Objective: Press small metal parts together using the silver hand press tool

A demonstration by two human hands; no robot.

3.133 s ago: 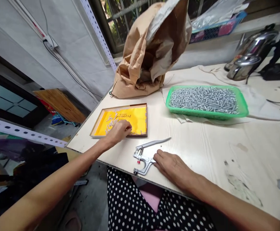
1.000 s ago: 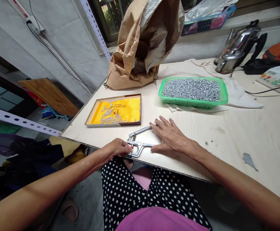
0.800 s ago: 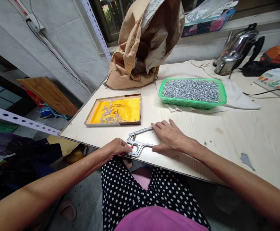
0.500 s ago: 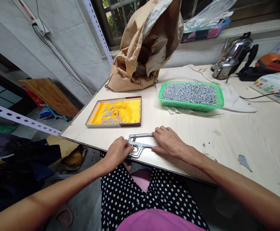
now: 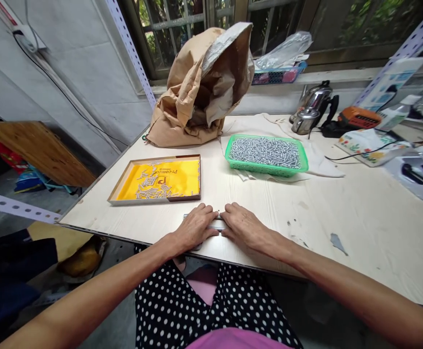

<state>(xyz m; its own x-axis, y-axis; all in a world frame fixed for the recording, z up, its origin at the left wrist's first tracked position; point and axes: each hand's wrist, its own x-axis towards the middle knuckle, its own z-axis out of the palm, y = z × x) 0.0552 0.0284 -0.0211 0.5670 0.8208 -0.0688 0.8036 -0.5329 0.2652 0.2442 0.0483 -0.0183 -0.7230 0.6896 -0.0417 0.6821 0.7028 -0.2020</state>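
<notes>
Silver spring-loaded pliers [image 5: 217,224] lie sideways at the table's front edge, largely covered by my hands. My left hand [image 5: 196,227] wraps over the head end and part of the handles, with thumb and fingers on either side. My right hand [image 5: 243,226] grips the handle ends, its fingers curled over the far handle and its thumb at the near one. The handles look close together. Whatever is in the jaws is hidden under my left hand. Beyond sits a shallow box [image 5: 200,178] with a yellow lining and small metal pins [image 5: 153,193] scattered on it.
A green basket [image 5: 269,167] full of small metal pins stands on a cloth at the back. Behind the box is a large open brown paper bag [image 5: 182,111]. Metal kettles [image 5: 313,104], an orange tool [image 5: 360,116] and a cable occupy the back right of the table [image 5: 287,203].
My left hand has shifted from the jaws to cover the head and handles. The handles have come closer together between my hands. The camera view has turned to the right.
</notes>
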